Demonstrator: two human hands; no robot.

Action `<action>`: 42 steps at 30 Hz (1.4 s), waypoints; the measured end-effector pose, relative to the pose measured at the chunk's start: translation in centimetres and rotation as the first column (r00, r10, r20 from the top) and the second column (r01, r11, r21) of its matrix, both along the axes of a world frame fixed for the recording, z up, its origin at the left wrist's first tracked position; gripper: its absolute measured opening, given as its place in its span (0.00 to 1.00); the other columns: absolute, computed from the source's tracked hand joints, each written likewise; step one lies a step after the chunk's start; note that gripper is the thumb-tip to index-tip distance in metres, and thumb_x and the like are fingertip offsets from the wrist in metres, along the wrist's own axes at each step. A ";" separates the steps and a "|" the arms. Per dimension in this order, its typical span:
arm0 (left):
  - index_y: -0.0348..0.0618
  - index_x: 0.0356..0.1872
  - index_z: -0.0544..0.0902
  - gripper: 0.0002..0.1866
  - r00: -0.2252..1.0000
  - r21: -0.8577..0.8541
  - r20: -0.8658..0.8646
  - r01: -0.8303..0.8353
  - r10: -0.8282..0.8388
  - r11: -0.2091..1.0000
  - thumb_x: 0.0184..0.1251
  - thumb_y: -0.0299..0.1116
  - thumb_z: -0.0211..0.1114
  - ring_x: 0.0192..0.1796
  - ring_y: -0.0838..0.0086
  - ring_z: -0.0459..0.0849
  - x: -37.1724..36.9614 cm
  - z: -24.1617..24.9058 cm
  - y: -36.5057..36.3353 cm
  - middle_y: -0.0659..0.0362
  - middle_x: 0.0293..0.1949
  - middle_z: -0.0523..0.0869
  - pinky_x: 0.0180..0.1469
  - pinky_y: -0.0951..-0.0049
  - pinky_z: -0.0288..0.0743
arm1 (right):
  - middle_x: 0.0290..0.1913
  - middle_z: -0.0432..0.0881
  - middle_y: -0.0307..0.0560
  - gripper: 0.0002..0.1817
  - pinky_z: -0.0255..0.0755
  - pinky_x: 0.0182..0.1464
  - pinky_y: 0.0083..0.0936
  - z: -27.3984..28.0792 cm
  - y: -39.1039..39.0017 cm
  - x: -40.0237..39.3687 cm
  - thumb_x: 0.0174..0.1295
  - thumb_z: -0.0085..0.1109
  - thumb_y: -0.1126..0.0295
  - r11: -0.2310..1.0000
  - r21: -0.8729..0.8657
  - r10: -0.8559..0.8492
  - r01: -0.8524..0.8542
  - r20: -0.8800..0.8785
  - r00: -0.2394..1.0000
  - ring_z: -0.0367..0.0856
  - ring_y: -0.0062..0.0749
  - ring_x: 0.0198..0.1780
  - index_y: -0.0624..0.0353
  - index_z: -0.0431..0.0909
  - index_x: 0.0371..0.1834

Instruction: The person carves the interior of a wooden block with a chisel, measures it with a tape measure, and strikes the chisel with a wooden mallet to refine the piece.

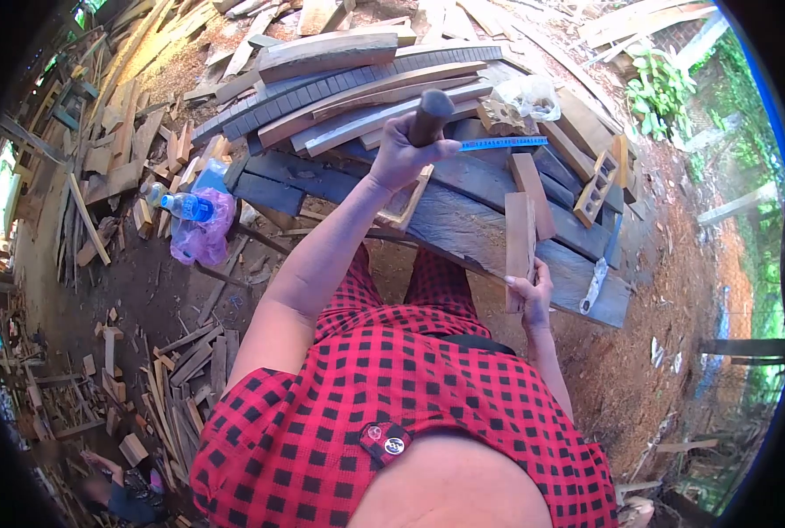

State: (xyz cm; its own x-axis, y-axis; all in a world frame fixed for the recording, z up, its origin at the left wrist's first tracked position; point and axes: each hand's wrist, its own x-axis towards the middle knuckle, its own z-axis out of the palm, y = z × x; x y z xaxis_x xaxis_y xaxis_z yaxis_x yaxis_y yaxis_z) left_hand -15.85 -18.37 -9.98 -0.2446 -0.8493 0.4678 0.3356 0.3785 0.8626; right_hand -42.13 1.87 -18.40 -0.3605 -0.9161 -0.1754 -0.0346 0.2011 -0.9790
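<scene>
My left hand (407, 154) is raised over the bench and closed around a thick, dark, round-ended handle (432, 114). What lies at the handle's other end is hidden. A blue measuring tape (504, 143) with printed numbers stretches to the right from beside that hand. At the bench's near edge, my right hand (535, 289) grips the lower end of a narrow wooden block (520, 238), thumb across its face. Another wooden piece (533, 194) lies just behind this block. Below my left hand, a small wooden frame (405, 202) sits at the bench edge.
The dark plank bench (463, 220) carries stacked boards (366, 110) at the back. A slotted wooden piece (596, 187) and a whitish narrow object (595, 286) lie on the right. A water bottle (187, 208) and pink plastic bag (203, 238) are left. Wood scraps cover the ground; another person (128, 493) is lower left.
</scene>
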 end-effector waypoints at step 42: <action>0.41 0.26 0.78 0.13 0.898 -0.302 0.424 0.021 0.115 0.953 0.39 0.28 0.74 0.29 0.56 0.81 -4.1 -4.1 3.8 0.51 0.26 0.80 0.32 0.65 0.73 | 0.59 0.71 0.54 0.48 0.69 0.58 0.36 12.7 1.1 1.7 0.33 0.72 0.64 0.917 -0.397 -0.051 -0.030 -0.193 0.980 0.74 0.40 0.55 0.60 0.65 0.65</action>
